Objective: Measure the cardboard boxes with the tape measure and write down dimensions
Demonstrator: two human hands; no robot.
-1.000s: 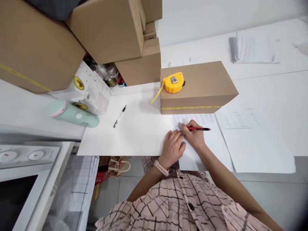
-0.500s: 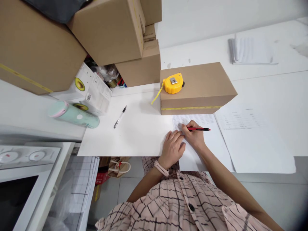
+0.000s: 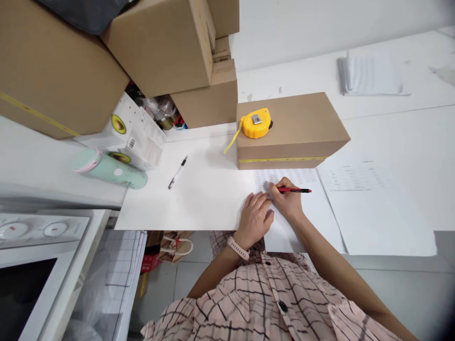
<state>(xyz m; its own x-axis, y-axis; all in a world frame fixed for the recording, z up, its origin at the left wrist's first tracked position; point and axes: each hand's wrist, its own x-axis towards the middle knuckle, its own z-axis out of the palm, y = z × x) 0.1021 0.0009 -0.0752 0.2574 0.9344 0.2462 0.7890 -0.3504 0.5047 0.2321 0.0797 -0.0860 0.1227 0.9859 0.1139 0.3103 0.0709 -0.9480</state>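
My right hand point(image 3: 288, 201) grips a red and black pen point(image 3: 295, 190) over a printed sheet point(image 3: 320, 210); the writing tip is hidden by my fingers. Flat across the sheet's left edge and the table lies my left hand point(image 3: 254, 218), fingers stretched out, beside the right hand. Just beyond the sheet stands a closed brown cardboard box point(image 3: 298, 125). On its top, at the left end, rests a yellow tape measure point(image 3: 256, 124) with its wrist strap hanging over the side. A second printed sheet point(image 3: 384, 218) lies to the right.
A clear pen with black grip point(image 3: 177, 172) lies on the white table point(image 3: 206, 199). Left of it are a mint green bottle point(image 3: 117, 171) and white avocado-print boxes point(image 3: 142, 142). Large cartons point(image 3: 163, 47) are stacked behind. A paper stack point(image 3: 373, 73) lies far right; a white appliance point(image 3: 39, 255) stands lower left.
The red pen and my right hand have shifted very slightly to the right. My left hand, the box and the tape measure stay in place.
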